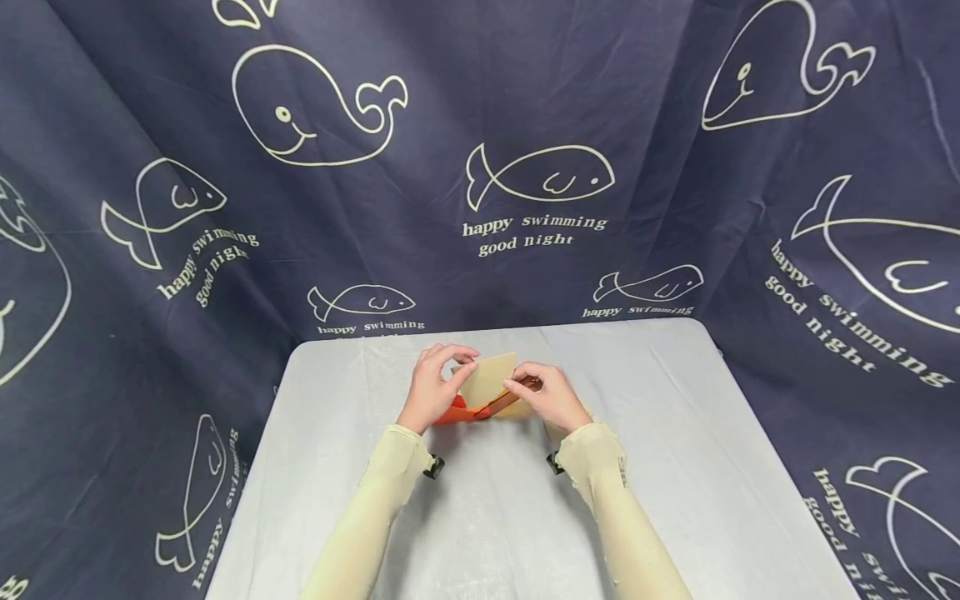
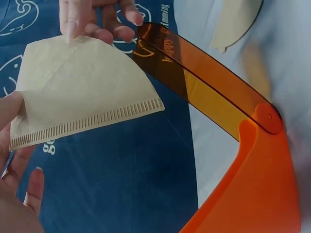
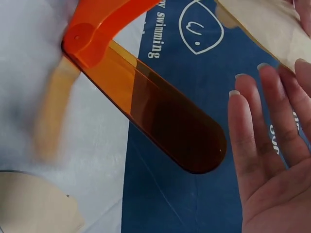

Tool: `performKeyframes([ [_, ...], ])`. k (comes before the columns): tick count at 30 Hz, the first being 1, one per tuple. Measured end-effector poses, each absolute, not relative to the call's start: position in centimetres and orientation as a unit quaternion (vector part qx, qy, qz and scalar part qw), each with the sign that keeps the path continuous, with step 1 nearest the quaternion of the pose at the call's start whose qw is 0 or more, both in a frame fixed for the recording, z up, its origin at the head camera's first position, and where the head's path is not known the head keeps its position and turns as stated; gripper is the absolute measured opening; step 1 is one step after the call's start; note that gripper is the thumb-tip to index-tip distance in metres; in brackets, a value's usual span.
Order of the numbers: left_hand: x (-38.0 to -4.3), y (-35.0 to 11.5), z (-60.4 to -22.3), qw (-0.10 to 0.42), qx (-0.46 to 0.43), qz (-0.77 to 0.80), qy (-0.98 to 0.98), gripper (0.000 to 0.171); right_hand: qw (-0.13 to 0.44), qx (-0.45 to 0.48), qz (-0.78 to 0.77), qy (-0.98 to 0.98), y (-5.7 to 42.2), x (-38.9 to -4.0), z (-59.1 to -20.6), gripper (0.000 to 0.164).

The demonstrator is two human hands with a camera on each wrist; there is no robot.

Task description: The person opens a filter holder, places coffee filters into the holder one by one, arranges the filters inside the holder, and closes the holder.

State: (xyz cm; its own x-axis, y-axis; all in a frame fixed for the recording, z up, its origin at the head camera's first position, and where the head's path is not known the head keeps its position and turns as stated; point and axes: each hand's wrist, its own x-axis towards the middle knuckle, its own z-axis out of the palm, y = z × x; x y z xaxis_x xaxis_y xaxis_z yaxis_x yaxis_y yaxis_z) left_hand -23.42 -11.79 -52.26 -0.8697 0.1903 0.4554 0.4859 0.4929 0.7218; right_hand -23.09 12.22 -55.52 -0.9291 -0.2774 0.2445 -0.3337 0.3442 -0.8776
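Note:
Both hands hold a beige paper coffee filter (image 1: 487,379) up over the table. My left hand (image 1: 437,383) pinches it at its left corner, thumb on the near face, as the left wrist view shows. Up at the filter's curved edge, the thumb and fingers of my right hand (image 1: 553,396) grip the paper; its other fingers are spread. A ribbed seam (image 2: 97,121) runs along the filter's straight side. Just below the hands stands an orange plastic holder (image 2: 262,184), its see-through amber lid (image 3: 170,121) swung out toward the right hand.
On the grey-covered table (image 1: 337,517), another beige filter (image 3: 36,204) lies near the right wrist, partly hidden in the head view by the sleeve. A dark blue curtain (image 1: 435,208) with white whales and fish hangs behind the table and at both sides.

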Motion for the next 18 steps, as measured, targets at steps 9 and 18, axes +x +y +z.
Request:
performKeyframes([
  [9, -23.23, -11.85, -52.22, 0.159, -0.195, -0.478, -0.841, 0.016, 0.028, 0.189, 0.536, -0.823, 11.93, -22.99, -55.84, 0.008],
  [18, -23.06, -12.09, -52.64, 0.163, -0.200, -0.458, -0.850, 0.018, 0.028, 0.194, 0.516, -0.834, 12.20, -23.06, -55.28, 0.007],
])
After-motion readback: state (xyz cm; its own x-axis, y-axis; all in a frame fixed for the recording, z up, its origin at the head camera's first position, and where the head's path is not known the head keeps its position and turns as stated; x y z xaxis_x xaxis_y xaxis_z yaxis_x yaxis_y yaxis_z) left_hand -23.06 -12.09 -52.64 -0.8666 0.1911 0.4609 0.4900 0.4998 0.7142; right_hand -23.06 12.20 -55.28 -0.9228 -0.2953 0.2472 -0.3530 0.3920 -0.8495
